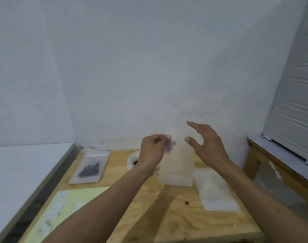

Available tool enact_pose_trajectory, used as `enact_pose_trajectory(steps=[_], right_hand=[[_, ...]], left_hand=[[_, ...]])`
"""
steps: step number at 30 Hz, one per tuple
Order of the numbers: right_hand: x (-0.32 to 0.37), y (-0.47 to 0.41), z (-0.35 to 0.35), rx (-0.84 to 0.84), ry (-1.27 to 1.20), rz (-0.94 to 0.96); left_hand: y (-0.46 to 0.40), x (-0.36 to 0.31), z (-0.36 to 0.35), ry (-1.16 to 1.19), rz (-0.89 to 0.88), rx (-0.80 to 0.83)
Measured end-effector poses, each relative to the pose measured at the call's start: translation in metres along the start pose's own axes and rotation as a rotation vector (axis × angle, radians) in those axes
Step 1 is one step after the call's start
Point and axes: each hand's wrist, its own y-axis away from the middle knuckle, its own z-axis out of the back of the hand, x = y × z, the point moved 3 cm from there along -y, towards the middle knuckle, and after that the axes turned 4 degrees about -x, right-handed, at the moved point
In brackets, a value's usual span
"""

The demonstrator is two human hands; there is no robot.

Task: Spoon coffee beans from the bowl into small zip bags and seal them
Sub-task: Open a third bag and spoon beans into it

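My left hand (pixel 153 149) pinches the upper left edge of an empty clear zip bag (pixel 177 163) and holds it upright above the wooden table (pixel 184 220). My right hand (pixel 207 142) hovers just right of the bag's top with fingers spread; I cannot tell whether it touches the bag. Behind my left wrist the bowl of coffee beans (pixel 133 161) shows only partly. A zip bag holding dark beans (pixel 90 168) lies flat at the table's back left. No spoon is visible.
A stack of empty zip bags (pixel 214 190) lies right of the held bag. A pale yellow sheet (pixel 67 207) with white pieces on it covers the front left. A white wall stands close behind; another wooden table (pixel 272 165) sits at the right.
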Motion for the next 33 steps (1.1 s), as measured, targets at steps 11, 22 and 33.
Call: enact_pose_trajectory(steps=[11,22,33], right_hand=[[0.081,-0.013,-0.075,-0.093,0.154,0.373],[0.102,-0.018,-0.104,0.103,0.131,0.296],[0.096,-0.018,-0.117,0.152,0.064,0.327]], left_hand=[[-0.006,-0.014,0.088,-0.067,-0.050,-0.154],[-0.011,0.005,0.122,-0.221,-0.092,-0.088],[-0.027,-0.007,0.127,-0.294,0.131,0.096]])
